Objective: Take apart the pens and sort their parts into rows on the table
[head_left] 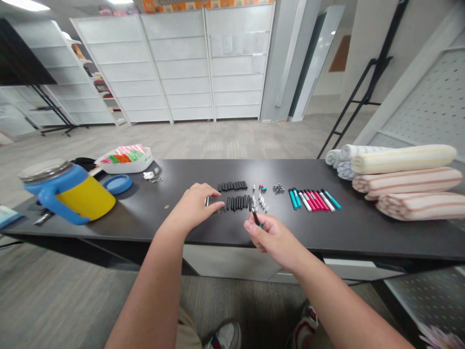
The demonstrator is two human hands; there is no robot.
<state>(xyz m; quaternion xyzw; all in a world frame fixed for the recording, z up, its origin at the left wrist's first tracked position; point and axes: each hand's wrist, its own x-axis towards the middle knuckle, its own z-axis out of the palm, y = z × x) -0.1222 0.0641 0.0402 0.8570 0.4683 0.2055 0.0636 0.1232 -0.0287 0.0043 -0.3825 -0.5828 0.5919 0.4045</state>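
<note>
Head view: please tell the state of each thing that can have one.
Left hand, thumb and forefinger apart; grip unclear
Right hand, closed on slim black-and-teal piece
Blue-and-yellow handled jug, standing
Round blue disc, lying flat beside jug
White basket, holding colourful packets
Teal, white and red tubes, lying side by side
Small black cylinders, lying in two rows
Striped cloth rolls, stacked

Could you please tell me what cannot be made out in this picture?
Head view: part of the black-and-teal marker piece, covered by the right hand.
Head view: whether the left hand grips the silvery piece; the hand itself hides part of it.
Head view: exact shapes of the small metal bits, too small.
Head view: the rest of the dark screen, cut off by the left edge.
</note>
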